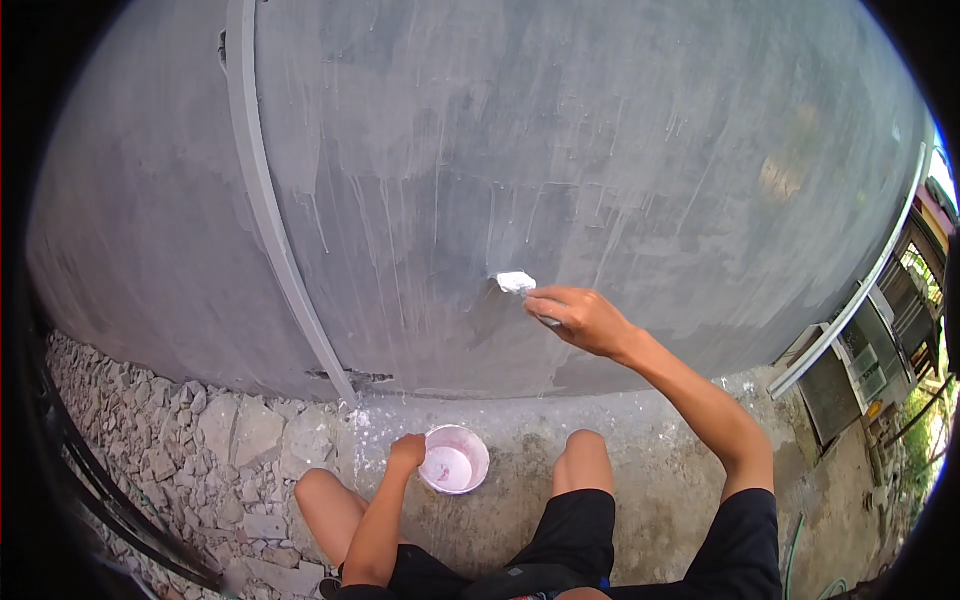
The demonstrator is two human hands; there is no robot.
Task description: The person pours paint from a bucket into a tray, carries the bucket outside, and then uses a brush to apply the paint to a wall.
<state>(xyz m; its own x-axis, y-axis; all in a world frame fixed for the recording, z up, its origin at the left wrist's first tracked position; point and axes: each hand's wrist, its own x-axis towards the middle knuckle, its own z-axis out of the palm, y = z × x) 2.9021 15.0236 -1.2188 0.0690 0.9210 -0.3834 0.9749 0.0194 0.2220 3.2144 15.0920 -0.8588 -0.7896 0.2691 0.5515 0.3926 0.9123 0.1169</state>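
Note:
My right hand [580,318] is closed round the handle of a brush [516,283] with a white-coated head. The brush head is at the grey wall [440,230], where pale drips run down. Low at the left, my left hand [407,453] grips the rim of a small round bucket [485,466]. White, pinkish-tinged paint [447,467] lies inside the bucket, which is over the concrete floor between my knees.
A grey pipe [268,200] runs down the wall at the left. Broken rubble [180,450] covers the left ground. Another pale pipe [850,305], leaning panels [835,395] and a green hose [795,550] are at the right.

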